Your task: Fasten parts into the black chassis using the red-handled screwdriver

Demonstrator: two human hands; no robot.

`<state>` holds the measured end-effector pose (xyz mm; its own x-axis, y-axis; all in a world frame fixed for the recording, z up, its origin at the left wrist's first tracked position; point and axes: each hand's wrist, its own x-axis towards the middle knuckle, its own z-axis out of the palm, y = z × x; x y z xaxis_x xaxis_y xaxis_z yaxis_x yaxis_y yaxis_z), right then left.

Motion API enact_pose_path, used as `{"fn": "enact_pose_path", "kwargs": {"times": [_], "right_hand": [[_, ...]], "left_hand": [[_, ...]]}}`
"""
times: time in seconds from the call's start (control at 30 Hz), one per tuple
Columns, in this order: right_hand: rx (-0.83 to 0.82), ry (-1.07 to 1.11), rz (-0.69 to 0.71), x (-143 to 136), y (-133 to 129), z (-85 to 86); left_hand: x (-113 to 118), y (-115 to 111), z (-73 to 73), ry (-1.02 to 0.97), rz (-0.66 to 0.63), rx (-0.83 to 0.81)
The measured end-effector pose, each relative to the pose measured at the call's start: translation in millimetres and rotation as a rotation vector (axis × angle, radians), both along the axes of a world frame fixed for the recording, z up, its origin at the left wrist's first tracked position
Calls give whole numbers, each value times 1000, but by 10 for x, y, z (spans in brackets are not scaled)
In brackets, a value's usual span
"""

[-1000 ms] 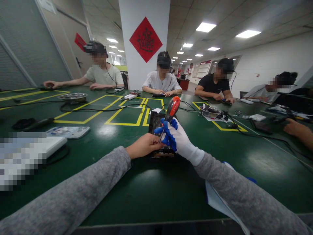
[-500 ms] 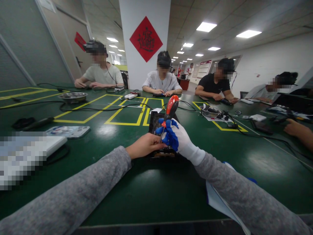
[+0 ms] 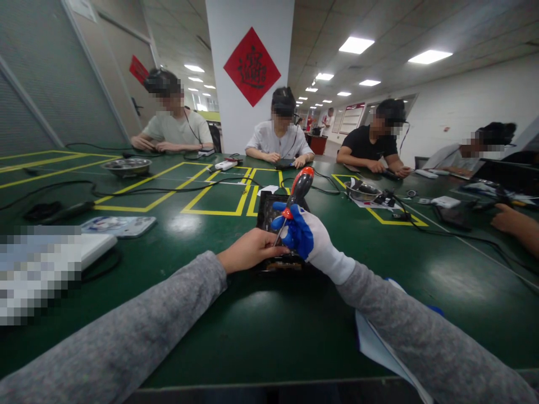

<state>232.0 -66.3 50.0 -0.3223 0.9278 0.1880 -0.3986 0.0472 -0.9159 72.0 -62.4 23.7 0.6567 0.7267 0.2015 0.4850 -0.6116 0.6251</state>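
My right hand [image 3: 314, 238], in a white glove with blue-coated fingers, is closed around a screwdriver [image 3: 301, 185] with a red and black handle. The screwdriver leans, its handle up and to the right, its metal shaft pointing down to the left. Bare and partly closed, my left hand [image 3: 246, 251] has its thumb and fingers pinched at the lower end of the shaft; what they pinch is hidden. Beneath both hands lies an open black device casing [image 3: 266, 210] with parts inside, largely covered by the hands.
Left of me lie a phone [image 3: 120, 225], a white box-like object [image 3: 95, 249] and black cables. Metal bowls [image 3: 126, 166] stand farther off. A white and blue cloth item [image 3: 379, 342] lies under my right forearm. Several people sit across the green table [image 3: 252, 348]; another person's hand [image 3: 516, 224] is at right.
The screwdriver handle has tipped slightly to the right and down with my right hand. My left hand stays in about the same place on the casing.
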Motion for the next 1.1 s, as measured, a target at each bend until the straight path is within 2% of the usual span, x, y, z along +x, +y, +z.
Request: {"fn": "enact_pose_path", "kwargs": {"times": [0.33,0.47,0.53,0.8,0.93,1.1], "right_hand": [[39,11,-111,-91,-5,-48],[-73,42,-5,-51,12,-14],[-66,36,21,-27,7,-1],[60,-10,-42,-71,-13,-54],[47,7,-115,-80,-9,-43],[-65,65,54,-26,21,-26]], "left_hand": [[-8,-5,21,40,26,69],[-14,4,2,41,6,47],[-14,8,-3,40,3,41],[-13,3,8,49,14,69],[-18,7,8,45,-1,49],[-16,8,-8,19,-1,37]]}}
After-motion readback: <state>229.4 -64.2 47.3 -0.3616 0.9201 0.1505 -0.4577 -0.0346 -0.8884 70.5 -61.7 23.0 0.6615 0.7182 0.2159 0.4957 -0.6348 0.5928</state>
